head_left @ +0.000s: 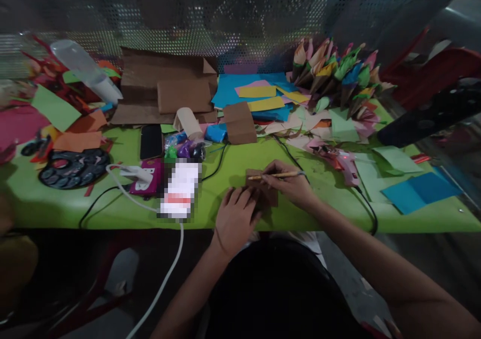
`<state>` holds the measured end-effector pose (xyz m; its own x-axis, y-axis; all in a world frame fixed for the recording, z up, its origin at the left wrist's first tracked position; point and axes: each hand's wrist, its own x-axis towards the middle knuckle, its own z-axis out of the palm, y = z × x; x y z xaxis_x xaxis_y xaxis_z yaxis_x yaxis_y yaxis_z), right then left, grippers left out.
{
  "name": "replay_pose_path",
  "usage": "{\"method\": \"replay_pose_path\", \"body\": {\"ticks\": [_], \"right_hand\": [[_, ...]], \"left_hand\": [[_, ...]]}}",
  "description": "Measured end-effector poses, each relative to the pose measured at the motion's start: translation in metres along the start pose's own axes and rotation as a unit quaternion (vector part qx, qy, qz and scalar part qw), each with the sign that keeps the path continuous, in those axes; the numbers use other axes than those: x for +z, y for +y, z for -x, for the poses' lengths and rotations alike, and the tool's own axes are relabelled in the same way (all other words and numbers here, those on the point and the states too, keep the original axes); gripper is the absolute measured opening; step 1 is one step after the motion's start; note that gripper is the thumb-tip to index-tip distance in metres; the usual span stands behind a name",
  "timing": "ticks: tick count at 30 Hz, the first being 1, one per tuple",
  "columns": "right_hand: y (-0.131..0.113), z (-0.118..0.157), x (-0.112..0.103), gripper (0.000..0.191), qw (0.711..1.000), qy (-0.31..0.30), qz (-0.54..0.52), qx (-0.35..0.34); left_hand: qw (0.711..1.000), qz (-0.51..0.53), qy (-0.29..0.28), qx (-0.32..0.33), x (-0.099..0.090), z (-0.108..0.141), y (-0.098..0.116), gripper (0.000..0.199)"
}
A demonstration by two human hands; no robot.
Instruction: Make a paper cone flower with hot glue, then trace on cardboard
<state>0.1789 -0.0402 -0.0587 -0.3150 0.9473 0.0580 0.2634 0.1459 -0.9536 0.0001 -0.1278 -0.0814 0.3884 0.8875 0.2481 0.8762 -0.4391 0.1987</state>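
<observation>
A small piece of brown paper (271, 197) lies near the table's front edge, partly covered by both hands. My left hand (237, 213) rests on its left side with the fingers stretched out and lying flat. Above the paper's right side, my right hand (287, 186) is closed around a thin wood-coloured pencil (287, 174). The pencil lies nearly level, with one end pointing left over the paper's upper part. Part of the left hand's fingertips is hard to see in the shadow.
Left of my hands lie a lit phone (180, 188), a purple power socket (148, 178) and a dark phone (151, 142). A pink glue gun (349, 168) with a black cable is at right. Behind are brown sheets (184, 96), blue paper (229, 88) and paper cones (338, 73).
</observation>
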Motion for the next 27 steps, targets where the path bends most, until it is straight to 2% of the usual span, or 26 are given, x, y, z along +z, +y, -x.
{"method": "replay_pose_path", "body": {"ticks": [9, 20, 27], "right_hand": [[0.002, -0.002, 0.000, 0.019, 1.000, -0.006, 0.017, 0.003], [0.009, 0.024, -0.045, 0.022, 0.997, 0.057, 0.027, 0.044], [0.009, 0.030, -0.049, 0.024, 0.995, 0.092, 0.008, 0.043]], "left_hand": [[1.000, 0.012, 0.005, 0.001, 0.000, 0.001, 0.000, 0.043], [1.000, 0.022, 0.016, 0.003, -0.001, -0.001, -0.001, 0.041], [1.000, 0.017, 0.025, 0.006, -0.001, -0.001, -0.001, 0.041]]}}
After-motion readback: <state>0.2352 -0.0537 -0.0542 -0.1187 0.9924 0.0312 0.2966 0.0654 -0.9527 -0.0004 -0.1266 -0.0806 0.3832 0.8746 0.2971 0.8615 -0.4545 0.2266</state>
